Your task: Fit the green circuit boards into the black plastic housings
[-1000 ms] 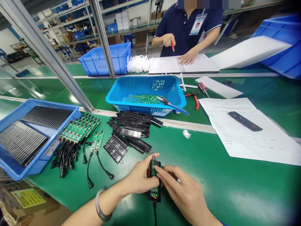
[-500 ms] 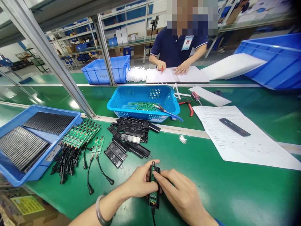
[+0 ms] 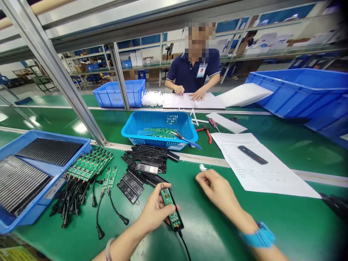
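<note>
My left hand (image 3: 157,214) is wrapped round a black plastic case with a green circuit board (image 3: 170,208) seated in it, the thumb lying on the board. A black cable (image 3: 185,246) leaves the lower end of this case. My right hand (image 3: 214,186) is apart from the case, its fingertips drawn together beside a little heap of small clear pieces (image 3: 202,167). Whatever those fingertips hold, if anything, is hidden. Left of my hands, black case shells (image 3: 132,186) lie in a loose pile, near two cabled circuit boards (image 3: 109,178).
Stacked boards with cables (image 3: 88,165) lie beside a blue tray (image 3: 87,145) of black parts. Behind the shells stands a blue basket (image 3: 160,141) with green strips and pliers. At right, a black cover (image 3: 252,155) rests on a paper sheet (image 3: 272,177). A co-worker (image 3: 191,70) sits opposite.
My right hand has left the case and moved up and right to the small clear pieces. My left hand keeps the case, now tilted with its board in plain view. The camera view has shifted.
</note>
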Motion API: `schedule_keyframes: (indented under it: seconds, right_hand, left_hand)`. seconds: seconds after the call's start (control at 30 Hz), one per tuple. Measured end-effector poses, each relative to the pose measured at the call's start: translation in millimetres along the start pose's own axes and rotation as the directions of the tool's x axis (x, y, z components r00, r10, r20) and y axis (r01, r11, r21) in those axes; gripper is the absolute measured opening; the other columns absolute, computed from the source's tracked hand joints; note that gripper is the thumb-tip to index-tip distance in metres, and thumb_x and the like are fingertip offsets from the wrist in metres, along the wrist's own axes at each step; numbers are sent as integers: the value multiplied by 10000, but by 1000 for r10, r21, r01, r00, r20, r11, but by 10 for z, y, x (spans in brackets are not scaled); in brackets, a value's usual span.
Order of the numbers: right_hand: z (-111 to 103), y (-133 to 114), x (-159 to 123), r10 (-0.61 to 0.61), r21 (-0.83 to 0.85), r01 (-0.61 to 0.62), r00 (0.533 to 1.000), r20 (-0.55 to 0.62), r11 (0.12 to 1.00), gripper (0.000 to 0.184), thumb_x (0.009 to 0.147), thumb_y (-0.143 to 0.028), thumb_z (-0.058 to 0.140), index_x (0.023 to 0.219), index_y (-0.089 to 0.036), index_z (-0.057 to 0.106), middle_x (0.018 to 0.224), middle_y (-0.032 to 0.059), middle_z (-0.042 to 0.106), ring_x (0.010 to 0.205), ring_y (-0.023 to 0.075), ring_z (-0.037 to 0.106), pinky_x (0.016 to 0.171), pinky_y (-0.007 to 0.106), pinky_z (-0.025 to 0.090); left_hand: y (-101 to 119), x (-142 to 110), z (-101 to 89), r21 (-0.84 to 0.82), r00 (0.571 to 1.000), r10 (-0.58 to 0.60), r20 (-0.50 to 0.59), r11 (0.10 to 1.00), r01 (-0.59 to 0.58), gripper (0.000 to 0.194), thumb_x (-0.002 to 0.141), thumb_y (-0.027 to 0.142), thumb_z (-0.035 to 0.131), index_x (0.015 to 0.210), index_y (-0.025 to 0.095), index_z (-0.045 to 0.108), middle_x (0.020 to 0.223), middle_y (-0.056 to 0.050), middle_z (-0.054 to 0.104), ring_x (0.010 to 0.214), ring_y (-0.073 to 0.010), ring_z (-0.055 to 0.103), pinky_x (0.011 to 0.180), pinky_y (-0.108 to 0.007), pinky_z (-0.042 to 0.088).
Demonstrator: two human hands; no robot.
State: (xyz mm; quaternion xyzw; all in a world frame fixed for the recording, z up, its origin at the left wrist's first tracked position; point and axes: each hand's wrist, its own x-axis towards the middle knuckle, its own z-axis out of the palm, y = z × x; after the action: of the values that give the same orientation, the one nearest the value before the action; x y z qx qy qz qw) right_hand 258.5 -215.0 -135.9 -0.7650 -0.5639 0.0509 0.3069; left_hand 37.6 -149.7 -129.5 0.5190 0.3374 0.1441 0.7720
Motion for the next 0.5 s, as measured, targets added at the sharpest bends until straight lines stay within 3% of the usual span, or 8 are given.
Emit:
schedule_keyframes:
  seconds: [0.1, 0.2, 0.3, 0.37, 0.43, 0.5]
  right_hand:
    - [-31, 387, 268, 88, -123, -95, 994, -60, 988, 277, 850, -328, 421, 669, -203, 589, 714, 82, 591, 596, 226, 590, 553, 350, 455]
    - [-55, 436, 335, 92, -183, -103, 994, -67, 978, 300, 834, -318, 417, 615, -206, 590, 698, 96, 589, 606, 247, 597, 491, 338, 422]
    - [-42, 90, 171, 27, -151, -30, 999, -23, 988, 321, 884, -345, 405, 729, -201, 647, 784, 95, 631, 645, 239, 625, 530, 342, 480]
    - [21, -254, -23, -95, -33, 98, 992, 83, 995, 283, 920, -400, 446, 872, -230, 667, 827, 47, 654, 701, 194, 649, 627, 294, 539]
    - [117, -530, -234, -258, 165, 231, 951, 170, 959, 341, 921, -414, 508, 1181, -208, 586, 928, 59, 646, 776, 187, 670, 665, 263, 569]
    - [217, -602, -422, -335, 153, 313, 931, 145, 937, 414, 959, -367, 442, 1327, -180, 468, 1003, 88, 620, 786, 181, 690, 655, 252, 581]
  left_hand:
    - [7, 4, -34, -84, 1000, 12, -1, 996, -13, 728, 653, 436, 786, 1217, 242, 369, 848, -37, 685, 561, -115, 624, 491, -195, 466]
    - [-8, 20, -58, -148, 999, 30, -14, 989, -31, 730, 632, 486, 802, 1179, 239, 386, 850, -39, 682, 578, -126, 638, 509, -220, 498]
    - [-44, 38, -51, -204, 999, 27, -40, 978, -35, 716, 627, 477, 806, 1158, 228, 395, 861, -36, 666, 594, -127, 633, 530, -248, 524]
    - [-79, 46, -25, -242, 997, 42, -70, 968, -57, 693, 627, 472, 805, 1140, 227, 410, 862, -17, 635, 612, -119, 620, 552, -257, 534]
    - [-85, 42, -8, -244, 992, 83, -90, 964, -103, 659, 644, 487, 785, 1138, 227, 433, 889, -11, 605, 659, -114, 615, 583, -247, 530]
    - [-11, 14, -39, -88, 990, 134, -41, 987, -138, 604, 694, 502, 734, 1159, 219, 473, 911, -19, 607, 672, -120, 619, 583, -236, 516]
